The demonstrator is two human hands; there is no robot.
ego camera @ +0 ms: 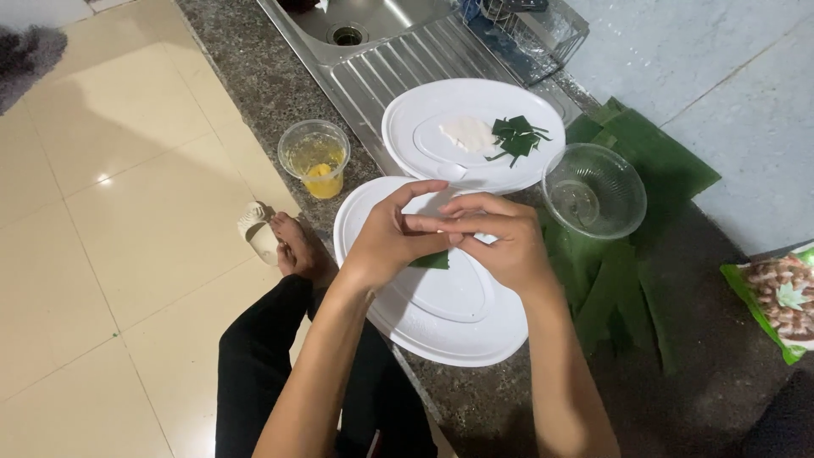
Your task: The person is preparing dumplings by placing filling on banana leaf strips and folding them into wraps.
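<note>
My left hand (392,237) and my right hand (500,242) meet over a white oval plate (458,331) at the counter's near edge. Their fingertips pinch together on a small folded piece of green leaf (432,261), which peeks out below the left fingers; a bit of white shows by the right fingers. A second white oval plate (407,127) lies behind, carrying a white dollop (466,134) and several cut green leaf strips (519,137).
A clear plastic cup with yellow liquid (315,159) stands left of the plates. An empty clear bowl (593,190) rests on large green leaves (644,161). A steel sink (373,34) is behind, and a packet of brown pieces (784,298) lies at far right.
</note>
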